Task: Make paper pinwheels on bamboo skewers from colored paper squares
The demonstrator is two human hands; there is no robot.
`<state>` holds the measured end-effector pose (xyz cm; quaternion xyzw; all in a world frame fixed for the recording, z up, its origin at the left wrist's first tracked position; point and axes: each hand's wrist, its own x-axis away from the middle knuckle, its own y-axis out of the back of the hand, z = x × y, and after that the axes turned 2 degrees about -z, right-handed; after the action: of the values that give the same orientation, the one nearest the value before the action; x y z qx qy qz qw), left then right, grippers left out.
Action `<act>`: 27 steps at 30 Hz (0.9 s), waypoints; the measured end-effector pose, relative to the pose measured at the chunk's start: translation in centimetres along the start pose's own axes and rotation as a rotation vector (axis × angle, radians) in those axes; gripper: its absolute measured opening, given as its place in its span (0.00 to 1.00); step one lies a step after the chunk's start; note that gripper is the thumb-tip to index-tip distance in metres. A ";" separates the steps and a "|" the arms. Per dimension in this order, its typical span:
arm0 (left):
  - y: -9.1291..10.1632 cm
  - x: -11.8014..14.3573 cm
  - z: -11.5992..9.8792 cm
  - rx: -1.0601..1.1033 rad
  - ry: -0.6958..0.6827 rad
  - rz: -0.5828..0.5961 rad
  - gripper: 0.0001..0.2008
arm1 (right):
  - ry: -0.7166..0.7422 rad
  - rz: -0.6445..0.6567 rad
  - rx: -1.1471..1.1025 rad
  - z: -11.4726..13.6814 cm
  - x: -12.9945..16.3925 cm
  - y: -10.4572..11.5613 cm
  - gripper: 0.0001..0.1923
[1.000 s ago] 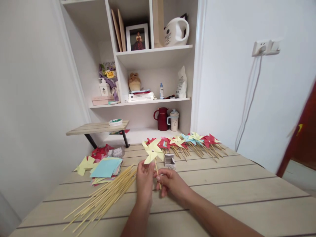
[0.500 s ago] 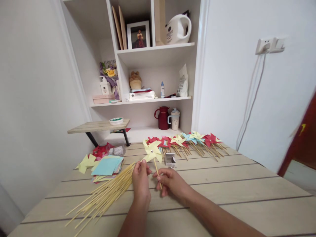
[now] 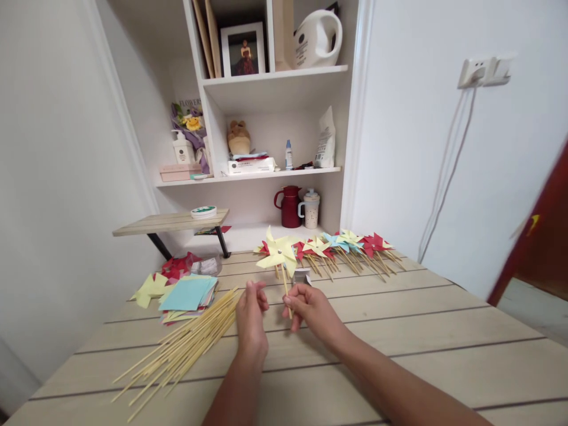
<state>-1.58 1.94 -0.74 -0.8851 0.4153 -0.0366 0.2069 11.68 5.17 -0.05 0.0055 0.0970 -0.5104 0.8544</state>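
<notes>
We hold a yellow pinwheel (image 3: 278, 254) upright just above the centre of the frame

Our right hand (image 3: 310, 307) pinches its thin wooden stick between fingertips, the paper head standing above the knuckles; our left hand (image 3: 251, 316) hovers just beside it, fingers loosely curled and gripping nothing; a bundle of bamboo sticks (image 3: 186, 346) fans toward the lower left on the wooden table (image 3: 444, 337); a stack of coloured paper squares (image 3: 186, 294) lies at centre left; a row of finished pinwheels (image 3: 346, 245) rests behind our hands, right of centre, beneath the white shelf unit (image 3: 275, 89)
</notes>
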 end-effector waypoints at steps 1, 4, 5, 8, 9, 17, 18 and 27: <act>-0.2 0.2 0.0 -0.048 -0.007 0.034 0.29 | 0.009 -0.007 0.004 0.1 0.1 0.0 0.21; -0.9 1.0 -0.2 -0.146 -0.018 0.132 0.24 | 0.014 -0.011 0.004 0.2 0.1 0.0 0.20; -1.0 1.2 -0.3 -0.154 -0.019 0.164 0.22 | 0.012 -0.015 0.005 0.2 0.1 0.0 0.20; -1.2 1.3 -0.6 -0.155 -0.022 0.237 0.18 | 0.002 -0.019 0.024 0.0 -0.1 0.1 0.19; -1.1 1.3 -0.6 -0.160 -0.019 0.246 0.16 | -0.003 -0.007 0.031 -0.1 -0.1 0.1 0.19; -0.5 0.6 -0.3 -0.118 0.057 0.238 0.15 | -0.032 0.070 0.049 0.1 0.1 0.1 0.22; -0.5 0.6 -0.4 -0.112 0.048 0.222 0.15 | -0.045 0.074 0.044 0.1 0.1 0.1 0.24; -0.4 0.3 -0.6 -0.142 -0.024 0.105 0.16 | -0.091 -0.003 -0.009 -0.4 0.0 -0.2 0.20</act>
<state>-1.22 1.74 -0.10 -0.8750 0.4600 0.0144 0.1501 11.44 5.11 -0.38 -0.0219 0.0605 -0.5111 0.8571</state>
